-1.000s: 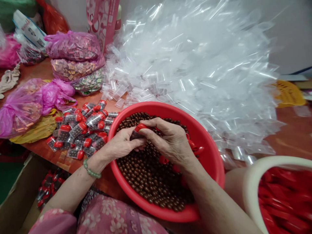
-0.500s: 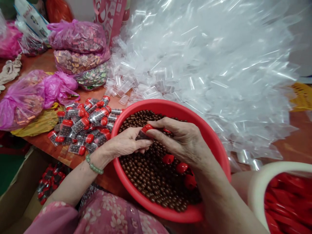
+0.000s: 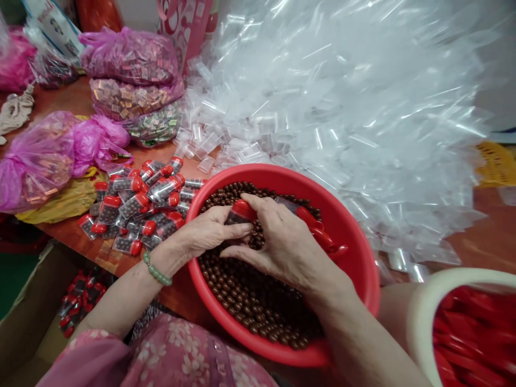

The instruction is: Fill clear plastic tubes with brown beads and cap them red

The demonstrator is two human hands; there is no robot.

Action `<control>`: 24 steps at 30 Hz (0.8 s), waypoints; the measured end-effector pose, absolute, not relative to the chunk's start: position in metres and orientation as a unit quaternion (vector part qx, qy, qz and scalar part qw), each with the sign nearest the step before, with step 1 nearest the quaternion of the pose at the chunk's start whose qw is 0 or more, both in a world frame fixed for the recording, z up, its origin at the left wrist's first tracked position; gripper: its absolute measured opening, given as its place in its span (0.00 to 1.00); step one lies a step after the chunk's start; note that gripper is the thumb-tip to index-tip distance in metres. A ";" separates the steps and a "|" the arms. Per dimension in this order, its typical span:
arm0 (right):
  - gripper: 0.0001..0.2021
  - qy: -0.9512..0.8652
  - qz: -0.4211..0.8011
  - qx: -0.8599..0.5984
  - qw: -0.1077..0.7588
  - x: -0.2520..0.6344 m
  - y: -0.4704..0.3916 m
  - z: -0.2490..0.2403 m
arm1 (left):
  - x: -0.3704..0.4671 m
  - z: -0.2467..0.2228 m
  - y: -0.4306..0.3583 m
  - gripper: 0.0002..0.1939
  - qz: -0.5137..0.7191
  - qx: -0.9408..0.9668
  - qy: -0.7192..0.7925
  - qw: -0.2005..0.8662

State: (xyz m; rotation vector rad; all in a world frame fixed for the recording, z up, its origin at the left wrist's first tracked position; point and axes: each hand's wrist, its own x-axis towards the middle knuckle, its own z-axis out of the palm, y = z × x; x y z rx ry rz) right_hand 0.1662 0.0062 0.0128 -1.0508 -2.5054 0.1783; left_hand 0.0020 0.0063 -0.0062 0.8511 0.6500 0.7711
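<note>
My left hand [image 3: 215, 231] is closed around a small clear plastic tube with a red cap [image 3: 243, 209], dark brown balls inside it. Beside it, my right hand [image 3: 282, 236] has its index fingertip against the cap, while the thumb is spread away below; its other fingers are hidden. Both hands are over a red basin [image 3: 363, 252] of shiny brown balls [image 3: 245, 301]. Several red caps [image 3: 320, 236] show just beyond my right hand, with a piece of clear plastic [image 3: 286, 203] close by.
Left of the basin lies a pile of filled, red-capped tubes [image 3: 137, 207]. Clear empty sleeves [image 3: 322, 102] are heaped behind it. A pale bucket [image 3: 419, 317] of red pieces stands right. Pink bags [image 3: 129, 59] sit back left; a cardboard box [image 3: 28, 312] holds more capped tubes.
My right thumb has come off the cap and spread downward. The right hand has turned, covering the red caps seen below it before and uncovering others on its far side.
</note>
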 end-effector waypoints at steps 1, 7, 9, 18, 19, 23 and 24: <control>0.33 -0.904 0.029 -0.378 0.199 0.163 0.006 0.012 | 0.002 -0.007 0.007 0.22 0.363 0.376 0.298 0.799; 0.24 -0.908 -0.097 -0.353 0.205 0.153 0.011 0.006 | 0.003 -0.008 0.007 0.21 0.375 0.342 0.297 0.809; 0.22 -0.909 -0.110 -0.340 0.214 0.153 0.013 0.004 | 0.002 -0.009 0.007 0.22 0.372 0.328 0.296 0.816; 0.23 -0.912 -0.099 -0.323 0.234 0.151 0.010 0.006 | 0.003 -0.010 0.004 0.20 0.384 0.379 0.297 0.788; 0.25 -0.915 -0.077 -0.321 0.233 0.151 0.010 0.007 | 0.002 -0.007 0.001 0.18 0.393 0.407 0.306 0.766; 0.34 -0.914 0.031 -0.342 0.218 0.166 0.011 0.011 | -0.023 0.005 -0.022 0.13 0.403 0.557 0.450 0.571; 0.33 -0.905 0.055 -0.363 0.214 0.173 0.014 0.011 | -0.034 0.006 -0.028 0.14 0.406 0.586 0.502 0.490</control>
